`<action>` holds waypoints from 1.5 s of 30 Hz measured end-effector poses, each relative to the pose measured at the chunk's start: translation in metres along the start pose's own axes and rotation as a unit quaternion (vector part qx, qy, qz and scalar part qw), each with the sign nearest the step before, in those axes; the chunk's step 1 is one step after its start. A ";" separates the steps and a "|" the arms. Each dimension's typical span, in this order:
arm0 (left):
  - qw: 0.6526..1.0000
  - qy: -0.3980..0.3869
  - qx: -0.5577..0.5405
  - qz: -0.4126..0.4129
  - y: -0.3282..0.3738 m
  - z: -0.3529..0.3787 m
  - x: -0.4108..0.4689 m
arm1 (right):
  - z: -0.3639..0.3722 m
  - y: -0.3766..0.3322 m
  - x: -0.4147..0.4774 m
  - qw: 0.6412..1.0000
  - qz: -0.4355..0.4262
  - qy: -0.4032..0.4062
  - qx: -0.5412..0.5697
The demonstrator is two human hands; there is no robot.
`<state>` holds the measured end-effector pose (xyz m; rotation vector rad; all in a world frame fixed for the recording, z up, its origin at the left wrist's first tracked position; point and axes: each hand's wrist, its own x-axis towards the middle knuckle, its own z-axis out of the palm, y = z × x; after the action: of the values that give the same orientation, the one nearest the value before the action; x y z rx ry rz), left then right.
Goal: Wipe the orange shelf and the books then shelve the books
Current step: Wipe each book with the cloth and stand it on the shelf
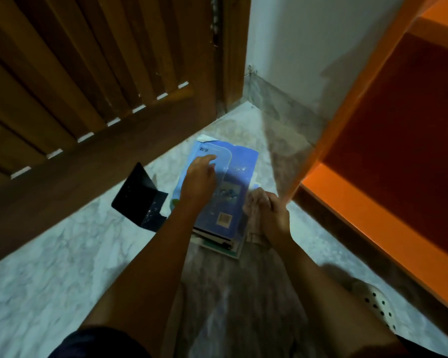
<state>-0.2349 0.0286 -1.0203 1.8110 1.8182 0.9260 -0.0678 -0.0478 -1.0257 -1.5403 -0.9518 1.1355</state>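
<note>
A stack of books lies on the marble floor, topped by a blue book (pixel 239 166) with a barcode near its close edge. My left hand (pixel 199 177) rests on the blue cover, fingers spread toward its far left corner. My right hand (pixel 272 215) is closed around a pale cloth (pixel 254 202) at the stack's right edge. The orange shelf (pixel 347 202) stands to the right, its lower board close to my right hand.
A dark flat folder-like object (pixel 140 197) lies on the floor left of the stack. A slatted wooden door (pixel 88 86) fills the left side and a white wall (pixel 308 42) meets the corner behind. A white perforated shoe (pixel 378 303) shows at lower right.
</note>
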 end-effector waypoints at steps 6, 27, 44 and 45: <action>0.969 -0.084 0.106 -0.204 -0.066 -0.019 -0.007 | 0.043 0.008 0.027 0.990 0.096 0.054 0.087; 0.956 -0.124 -0.157 -0.213 -0.043 -0.027 0.027 | 0.022 -0.001 0.046 0.994 0.064 -0.040 0.078; 0.879 -0.044 -0.470 -0.073 0.071 -0.122 -0.029 | 0.046 -0.163 -0.012 0.959 -0.267 0.046 -0.086; 0.867 -0.042 -0.494 -0.058 0.084 -0.135 -0.035 | 0.054 -0.184 -0.024 0.950 -0.295 0.031 -0.098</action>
<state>-0.2673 -0.0340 -0.8731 1.0378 1.0208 1.3531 -0.1341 -0.0149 -0.8474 -1.2958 -1.3948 0.5763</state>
